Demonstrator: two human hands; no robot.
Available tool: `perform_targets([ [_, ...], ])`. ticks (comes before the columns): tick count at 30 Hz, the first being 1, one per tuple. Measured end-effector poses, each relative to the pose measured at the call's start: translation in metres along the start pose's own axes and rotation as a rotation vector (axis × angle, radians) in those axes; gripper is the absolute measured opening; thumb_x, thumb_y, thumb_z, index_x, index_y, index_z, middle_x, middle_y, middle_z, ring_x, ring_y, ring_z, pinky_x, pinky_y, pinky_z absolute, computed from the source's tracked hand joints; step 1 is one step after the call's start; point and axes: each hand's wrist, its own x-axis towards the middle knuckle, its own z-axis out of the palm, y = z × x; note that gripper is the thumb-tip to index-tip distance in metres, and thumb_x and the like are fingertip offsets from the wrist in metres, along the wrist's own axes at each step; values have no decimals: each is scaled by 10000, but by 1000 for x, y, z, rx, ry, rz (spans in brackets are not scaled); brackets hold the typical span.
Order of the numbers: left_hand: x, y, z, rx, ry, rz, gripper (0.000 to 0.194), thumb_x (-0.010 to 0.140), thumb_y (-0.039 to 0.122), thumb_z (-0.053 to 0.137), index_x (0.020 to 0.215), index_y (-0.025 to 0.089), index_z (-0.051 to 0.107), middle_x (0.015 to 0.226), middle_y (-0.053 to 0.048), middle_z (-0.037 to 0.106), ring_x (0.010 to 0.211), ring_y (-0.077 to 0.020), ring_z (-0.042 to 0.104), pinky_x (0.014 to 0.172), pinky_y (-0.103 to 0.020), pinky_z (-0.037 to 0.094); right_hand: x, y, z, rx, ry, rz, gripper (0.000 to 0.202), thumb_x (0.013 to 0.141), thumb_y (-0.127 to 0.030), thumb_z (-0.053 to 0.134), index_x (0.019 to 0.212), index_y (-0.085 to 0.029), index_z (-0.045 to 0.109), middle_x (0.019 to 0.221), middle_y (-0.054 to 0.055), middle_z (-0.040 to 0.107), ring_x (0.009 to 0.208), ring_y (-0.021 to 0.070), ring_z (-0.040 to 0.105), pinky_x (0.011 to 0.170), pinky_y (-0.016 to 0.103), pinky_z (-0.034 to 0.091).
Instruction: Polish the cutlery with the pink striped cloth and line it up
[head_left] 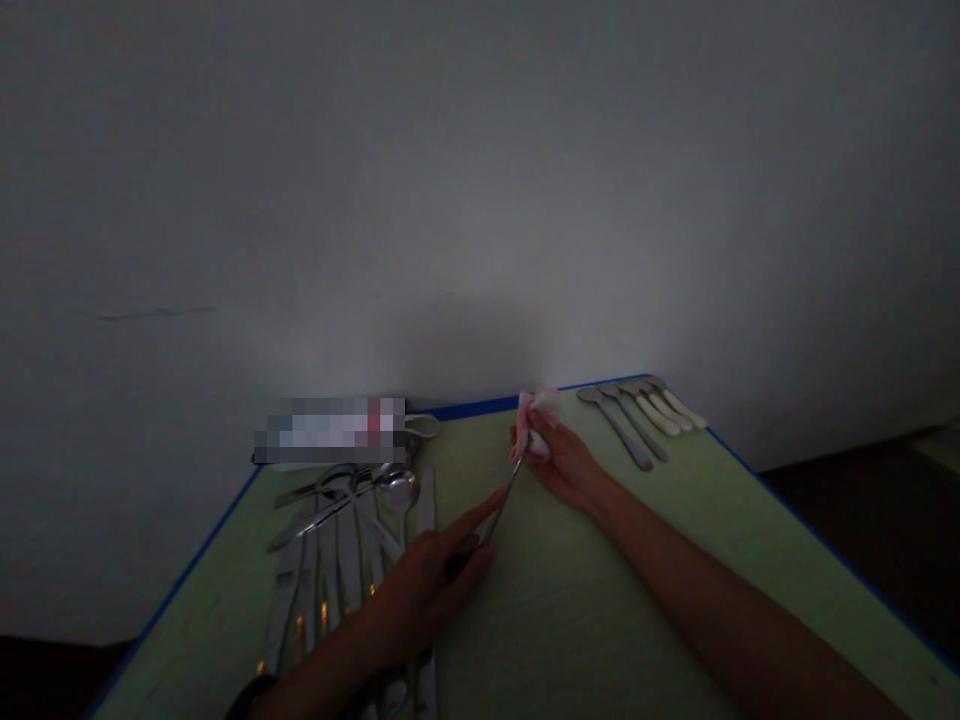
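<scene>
My left hand (pixel 450 575) is closed around the handle of a slim metal utensil (pixel 507 492), probably a spoon, held tilted above the table. The utensil's far end is hidden inside a pink and white cloth (pixel 536 425). My right hand (pixel 562 460) is closed on that cloth, pressing it around the utensil's end. Below and beside my left forearm lies a spread of metal cutlery (pixel 349 540), with a shiny spoon (pixel 400 490) among it.
The green table (pixel 570 620) has a blue edge and stands against a grey wall (pixel 480 200). Several spoons (pixel 622 430) lie in a row at the back right, some with white handles (pixel 664 412). A blurred-out packet (pixel 330 430) lies at the back left.
</scene>
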Motion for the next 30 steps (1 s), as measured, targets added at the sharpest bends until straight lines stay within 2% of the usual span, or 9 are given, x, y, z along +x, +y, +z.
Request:
perform_targets([
  [4,0,3,0,2,8,-12,525,900,325,344,1401,186,271,592,72,377,529,-93,362,492,-177,297,0,1,-2,-45,-39,48,226,702,-343,689,786,-145,619,740,16,648,606,93,575,568,219,487],
  [7,0,4,-1,-27,11,-26,525,893,332,347,1394,185,291,592,68,398,524,-93,356,490,-178,299,2,5,-2,-81,-14,26,256,673,-356,709,795,-148,623,743,19,646,612,99,568,571,224,478],
  [12,-4,-1,-2,-118,34,-42,511,863,310,386,1352,162,376,538,86,301,476,-79,274,441,-165,219,6,11,-1,-46,159,-141,283,596,-321,761,783,-162,620,700,-20,611,608,86,528,593,209,454],
  [15,-6,-6,-3,-195,25,-34,513,840,296,420,1329,142,407,544,87,288,474,-71,255,434,-163,193,7,10,-1,-2,226,-183,280,613,-368,740,759,-169,606,686,-21,596,596,89,512,568,218,439],
  [19,-6,-5,-3,-227,-16,-43,505,847,309,419,1322,140,409,550,83,336,468,-66,274,430,-160,210,4,6,2,-52,150,-214,308,713,-476,625,705,-171,588,650,-6,593,541,91,499,515,227,411],
  [22,-5,-1,-3,-184,-58,-53,521,862,319,410,1355,160,364,541,84,374,467,-69,302,435,-158,236,1,6,4,-103,104,-208,326,733,-500,596,695,-176,581,609,-10,587,507,89,497,496,221,395],
  [26,-2,2,-3,-164,-48,-43,528,884,334,377,1386,187,311,579,66,454,515,-85,388,491,-172,328,-1,7,7,-118,106,-113,315,711,-481,634,712,-169,587,629,-2,608,537,95,531,538,224,427],
  [30,1,4,-1,-130,-3,-67,535,881,333,386,1389,184,310,575,62,465,530,-95,408,498,-178,336,0,7,7,-127,31,-19,315,701,-466,651,715,-157,592,642,9,615,563,106,551,551,232,444],
])
